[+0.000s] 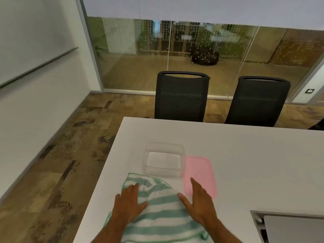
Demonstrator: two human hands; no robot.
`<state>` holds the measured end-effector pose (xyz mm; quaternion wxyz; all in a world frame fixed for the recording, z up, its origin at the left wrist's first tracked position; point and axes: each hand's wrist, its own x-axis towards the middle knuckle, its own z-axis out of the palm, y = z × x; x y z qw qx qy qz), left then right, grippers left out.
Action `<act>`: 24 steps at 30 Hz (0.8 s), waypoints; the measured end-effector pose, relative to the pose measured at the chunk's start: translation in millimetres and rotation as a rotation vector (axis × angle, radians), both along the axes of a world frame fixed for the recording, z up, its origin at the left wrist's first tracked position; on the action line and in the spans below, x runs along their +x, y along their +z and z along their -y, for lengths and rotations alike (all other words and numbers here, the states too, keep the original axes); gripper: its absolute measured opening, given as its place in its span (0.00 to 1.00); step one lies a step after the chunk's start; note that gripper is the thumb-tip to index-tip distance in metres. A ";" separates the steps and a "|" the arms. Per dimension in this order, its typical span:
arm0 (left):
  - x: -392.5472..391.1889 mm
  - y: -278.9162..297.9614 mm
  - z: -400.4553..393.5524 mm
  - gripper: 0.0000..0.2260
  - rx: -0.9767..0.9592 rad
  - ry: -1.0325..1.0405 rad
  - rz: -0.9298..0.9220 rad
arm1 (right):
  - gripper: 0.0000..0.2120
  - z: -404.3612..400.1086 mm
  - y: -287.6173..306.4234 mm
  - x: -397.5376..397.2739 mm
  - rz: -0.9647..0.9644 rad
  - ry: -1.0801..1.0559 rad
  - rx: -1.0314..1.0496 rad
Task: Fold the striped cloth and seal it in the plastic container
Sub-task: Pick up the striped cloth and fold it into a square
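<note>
Fingers (135, 187) of both hands lie flat and spread, gripping nothing, on the striped cloth (157, 207) at lower centre, while the clear container (164, 159) sits just above it, the pink lid (199, 174) beside.

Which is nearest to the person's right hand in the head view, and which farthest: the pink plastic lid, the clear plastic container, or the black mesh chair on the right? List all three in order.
From the right hand:
1. Pink plastic lid: on the table, partly under the fingertips.
2. Clear plastic container: open, ahead and to the left, beside the lid.
3. Black mesh chair on the right: beyond the table's far edge.
</note>
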<state>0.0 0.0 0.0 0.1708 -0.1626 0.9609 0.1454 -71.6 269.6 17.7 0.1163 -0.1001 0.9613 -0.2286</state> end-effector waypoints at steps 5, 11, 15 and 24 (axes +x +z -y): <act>17.0 -19.3 2.2 0.34 -0.035 -0.016 0.154 | 0.50 -16.3 -16.0 14.0 0.210 0.061 0.076; 21.3 -24.4 -0.4 0.24 -0.106 -0.095 0.155 | 0.49 -21.7 -12.5 17.0 0.382 0.207 0.246; 20.0 -21.5 -4.4 0.16 -0.110 -0.109 0.098 | 0.24 -26.4 -16.5 15.7 0.330 0.218 0.211; -7.5 22.0 -24.1 0.08 0.344 0.075 -0.337 | 0.06 -16.8 44.0 -5.1 0.177 0.019 -0.197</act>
